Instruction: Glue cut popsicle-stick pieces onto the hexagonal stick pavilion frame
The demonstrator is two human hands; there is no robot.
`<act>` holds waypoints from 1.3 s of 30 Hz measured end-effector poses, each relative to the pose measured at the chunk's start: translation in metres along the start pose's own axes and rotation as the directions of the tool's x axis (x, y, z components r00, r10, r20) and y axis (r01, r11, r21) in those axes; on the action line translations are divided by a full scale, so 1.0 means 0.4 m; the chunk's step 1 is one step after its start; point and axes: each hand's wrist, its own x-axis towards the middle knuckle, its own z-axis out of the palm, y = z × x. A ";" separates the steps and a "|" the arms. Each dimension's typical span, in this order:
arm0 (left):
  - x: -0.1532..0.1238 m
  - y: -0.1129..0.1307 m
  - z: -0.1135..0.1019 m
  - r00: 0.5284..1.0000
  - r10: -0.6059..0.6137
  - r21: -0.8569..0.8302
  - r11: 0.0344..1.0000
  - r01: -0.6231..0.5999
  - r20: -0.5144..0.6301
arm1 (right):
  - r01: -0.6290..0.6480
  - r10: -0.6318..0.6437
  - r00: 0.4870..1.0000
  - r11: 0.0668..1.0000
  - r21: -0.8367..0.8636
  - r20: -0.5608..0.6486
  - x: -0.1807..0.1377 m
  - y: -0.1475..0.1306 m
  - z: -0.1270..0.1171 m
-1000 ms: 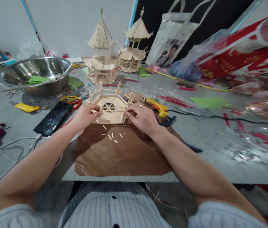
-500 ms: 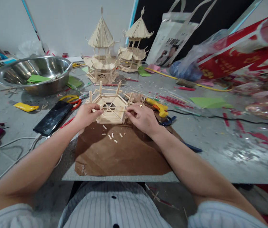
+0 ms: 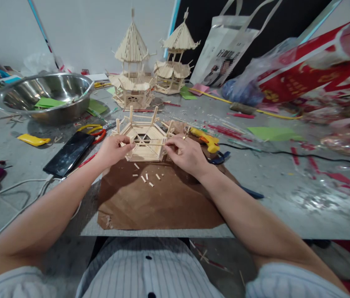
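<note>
A hexagonal model base of thin wooden sticks (image 3: 143,138) rests at the far edge of a brown paper sheet (image 3: 159,198). My left hand (image 3: 112,150) pinches the left end of a thin stick (image 3: 148,145) laid across the model's near side. My right hand (image 3: 185,154) pinches the stick's right end. Both hands touch the model. Several short stick offcuts (image 3: 146,178) lie on the paper just in front of it.
Two finished stick pagodas (image 3: 133,70) (image 3: 175,58) stand behind. A steel bowl (image 3: 42,97) is far left, a black phone (image 3: 71,153) and red-yellow pliers (image 3: 95,132) left of the model, a yellow glue gun (image 3: 207,140) with its cable at right. Bags and red scraps clutter the right side.
</note>
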 end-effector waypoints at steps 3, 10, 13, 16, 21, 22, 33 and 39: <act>-0.001 0.002 0.000 1.000 -0.019 -0.013 1.000 0.019 0.002 | -0.013 0.013 1.000 1.000 0.006 0.002 0.000 -0.001 0.000; -0.001 0.001 -0.001 1.000 0.002 -0.008 1.000 -0.002 -0.005 | -0.047 0.047 0.999 0.999 -0.005 0.024 -0.001 0.001 0.002; 0.000 -0.003 -0.002 1.000 0.016 0.004 1.000 -0.016 0.006 | -0.042 0.042 0.999 0.999 0.008 0.020 -0.001 0.001 0.002; 0.001 -0.006 -0.002 1.000 0.022 0.015 1.000 -0.023 0.013 | -0.047 0.047 0.999 0.999 0.012 0.027 0.000 0.000 0.001; 0.001 -0.007 -0.002 1.000 0.028 0.023 0.999 -0.028 -0.002 | -0.059 0.059 0.998 0.998 0.010 0.031 -0.001 0.000 0.001; 0.001 -0.007 -0.002 1.000 0.027 0.022 0.999 -0.027 -0.003 | -0.058 0.057 0.998 0.998 0.013 0.029 -0.001 0.000 0.001; 0.001 -0.005 0.000 1.000 0.004 0.010 1.000 -0.004 -0.005 | -0.066 0.066 0.998 0.998 0.021 0.018 -0.001 0.003 0.004; 0.000 -0.004 -0.001 1.000 0.031 0.008 0.999 -0.031 -0.005 | -0.058 0.058 0.998 0.998 0.013 0.014 -0.001 0.002 0.005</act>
